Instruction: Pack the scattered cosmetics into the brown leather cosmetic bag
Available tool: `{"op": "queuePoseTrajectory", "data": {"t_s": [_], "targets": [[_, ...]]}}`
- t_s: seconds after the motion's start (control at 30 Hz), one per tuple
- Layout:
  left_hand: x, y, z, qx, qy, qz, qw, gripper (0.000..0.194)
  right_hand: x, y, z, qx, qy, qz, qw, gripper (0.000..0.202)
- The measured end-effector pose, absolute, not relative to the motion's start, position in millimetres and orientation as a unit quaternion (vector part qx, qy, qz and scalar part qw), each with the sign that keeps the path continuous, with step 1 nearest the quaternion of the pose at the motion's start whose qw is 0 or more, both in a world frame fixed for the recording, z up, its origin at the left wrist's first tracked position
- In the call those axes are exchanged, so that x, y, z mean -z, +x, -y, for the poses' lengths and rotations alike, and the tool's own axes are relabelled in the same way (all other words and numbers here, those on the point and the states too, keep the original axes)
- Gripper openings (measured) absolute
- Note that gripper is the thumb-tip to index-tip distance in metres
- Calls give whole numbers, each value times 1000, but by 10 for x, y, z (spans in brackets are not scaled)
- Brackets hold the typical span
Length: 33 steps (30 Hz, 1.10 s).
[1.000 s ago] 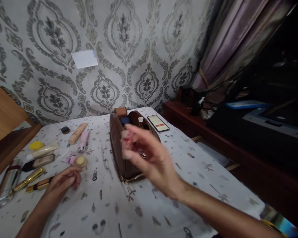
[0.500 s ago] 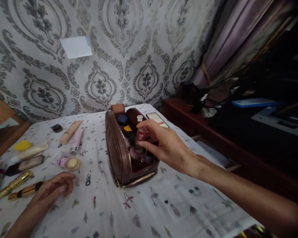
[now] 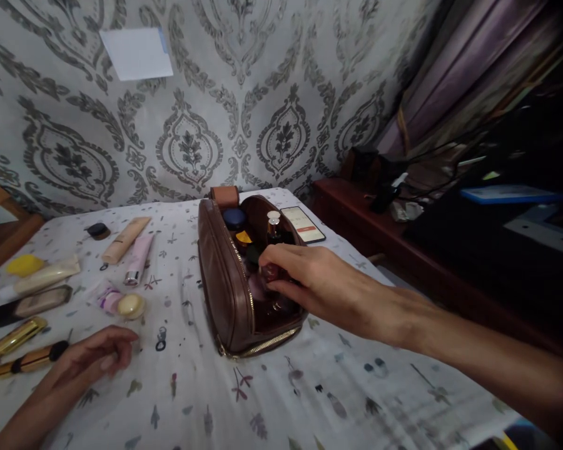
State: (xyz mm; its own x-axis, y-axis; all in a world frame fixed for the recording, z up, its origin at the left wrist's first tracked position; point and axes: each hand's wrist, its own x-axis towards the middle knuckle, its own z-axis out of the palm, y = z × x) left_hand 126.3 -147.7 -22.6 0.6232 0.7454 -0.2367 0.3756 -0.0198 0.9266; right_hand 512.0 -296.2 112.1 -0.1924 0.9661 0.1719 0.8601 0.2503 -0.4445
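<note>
A brown cosmetic bag (image 3: 223, 281) stands unzipped at the middle of the table. My right hand (image 3: 319, 281) reaches into its opening, thumb and fingers closed around a small dark red bottle (image 3: 271, 271), mostly hidden by the fingers. Behind the hand, a silver-topped bottle (image 3: 273, 226) stands inside the bag, beside a round blue lid (image 3: 234, 218) and a yellow item (image 3: 244, 237). My left hand (image 3: 101, 353) rests on the cloth at the left, loosely bent and holding nothing. Close to it are a pale yellow round item (image 3: 131, 306) and a gold-and-black tube (image 3: 30, 360).
At the left lie a pink tube (image 3: 139, 259), a beige tube (image 3: 126, 240), a black jar (image 3: 97, 231), a yellow sponge (image 3: 25, 265) and a foundation bottle (image 3: 40, 303). A phone (image 3: 303, 225) lies behind the bag. Dark red furniture (image 3: 351, 219) borders the table's right side.
My right hand has moved down into the bag with the small red bottle, which now shows less. My left hand stays in about the same place. The view has tilted slightly.
</note>
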Motion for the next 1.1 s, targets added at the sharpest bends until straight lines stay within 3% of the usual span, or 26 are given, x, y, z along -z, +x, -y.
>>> {"op": "queuePoseTrajectory", "data": {"t_s": [0.3, 1.1], "targets": [[147, 1292, 1489, -146, 715, -392, 561, 39, -1175, 5081, 2944, -141, -600, 775, 141, 17], [105, 1346, 1526, -149, 709, -408, 556, 38, -1257, 5116, 2986, -157, -570, 798, 118, 20]]}}
